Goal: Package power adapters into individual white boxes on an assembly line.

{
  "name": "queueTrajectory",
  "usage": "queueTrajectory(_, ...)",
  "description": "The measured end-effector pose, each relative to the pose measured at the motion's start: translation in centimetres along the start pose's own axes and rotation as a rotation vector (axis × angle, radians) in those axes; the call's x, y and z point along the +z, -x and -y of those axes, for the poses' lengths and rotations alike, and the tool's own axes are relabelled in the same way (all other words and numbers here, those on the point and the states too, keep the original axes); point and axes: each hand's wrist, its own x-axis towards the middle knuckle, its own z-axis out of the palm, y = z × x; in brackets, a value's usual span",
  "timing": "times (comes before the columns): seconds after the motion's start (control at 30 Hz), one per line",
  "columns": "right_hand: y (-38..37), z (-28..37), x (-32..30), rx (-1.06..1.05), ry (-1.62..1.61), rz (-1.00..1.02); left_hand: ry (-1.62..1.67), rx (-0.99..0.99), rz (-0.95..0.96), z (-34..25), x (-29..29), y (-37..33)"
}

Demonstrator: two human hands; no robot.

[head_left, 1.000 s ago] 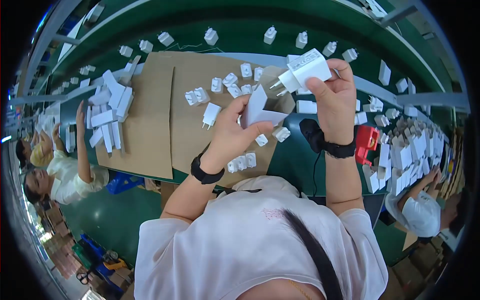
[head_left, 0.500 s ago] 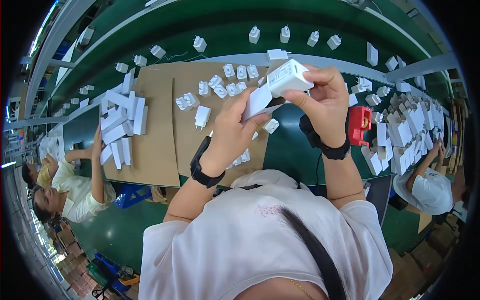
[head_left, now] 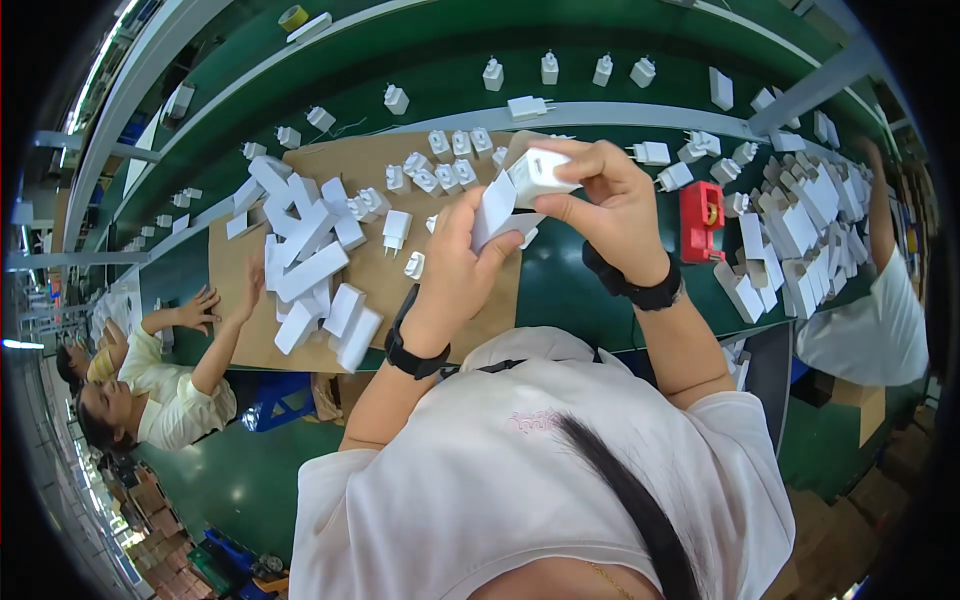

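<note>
Between the fingers of my right hand (head_left: 622, 215) is a white power adapter (head_left: 540, 174), tilted, with its end face and port showing. It is close against the raised flap of a small white carton (head_left: 494, 210). My left hand (head_left: 450, 265) grips this carton, its thumb and fingers closed around the sides. How far the adapter sits inside the carton, if at all, I cannot tell. Behind my left hand, several white adapters (head_left: 425, 180) lie on the brown cardboard sheet (head_left: 375, 325), with one longer adapter (head_left: 397, 228) nearby.
Long white boxes (head_left: 310, 270) are heaped at the left, beside a co-worker's raised hands (head_left: 225, 310). A red tape dispenser (head_left: 701, 225) stands to the right, near many white cartons (head_left: 800, 210) with flaps up. More adapters (head_left: 549, 68) line the green shelf behind.
The adapter has turned so its end face shows more, and sits lower beside the flap. At left, the heap of boxes has spread rightward over the cardboard, and the co-worker's hands are off it.
</note>
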Motion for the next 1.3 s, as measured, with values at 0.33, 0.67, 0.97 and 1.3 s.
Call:
queueTrajectory(0.33,2.4,-0.8,-2.5,0.246,-0.238,0.23,0.566,-0.033,0.064,-0.1,4.0,-0.7)
queueTrajectory(0.67,-13.3,-21.1,-33.2,0.59,0.338,-0.41,-0.584,-0.346,-0.498,12.0,-8.4,2.8)
queueTrajectory(0.97,-21.3,-27.4,-33.1,0.257,1.019,-0.396,-0.615,-0.738,-0.314,23.7,-11.0,16.8)
queueTrajectory(1.3,-24.3,-28.6,-33.0,0.548,1.732,0.374,-0.969,-0.468,-0.335,26.3,-11.9,11.7)
